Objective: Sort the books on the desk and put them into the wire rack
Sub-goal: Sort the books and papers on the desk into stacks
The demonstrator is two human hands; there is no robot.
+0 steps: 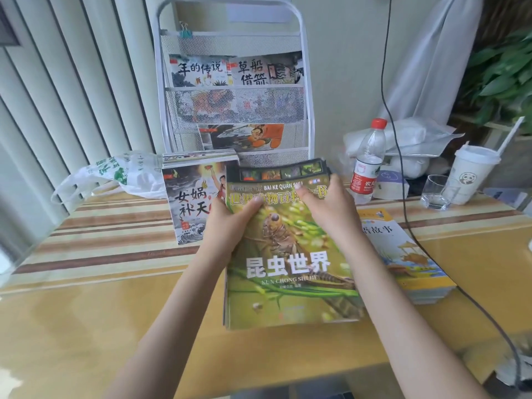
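A stack of green insect books (288, 272) lies in the middle of the desk, its far end lifted. My left hand (230, 223) grips the stack's left edge with the thumb on the cover. My right hand (325, 205) holds the top right part of the stack. A white wire rack (233, 90) stands at the back with two picture books in its upper pocket and one in the lower pocket. A grey storybook stack (190, 203) lies left of the green books. A yellow book stack (403, 254) lies to the right.
A plastic bag (115, 177) lies at the back left. A water bottle (368, 162), a glass (437, 191) and a lidded paper cup (472, 174) stand at the back right. A black cable (408, 226) runs across the desk's right side. White packets sit behind the bottle.
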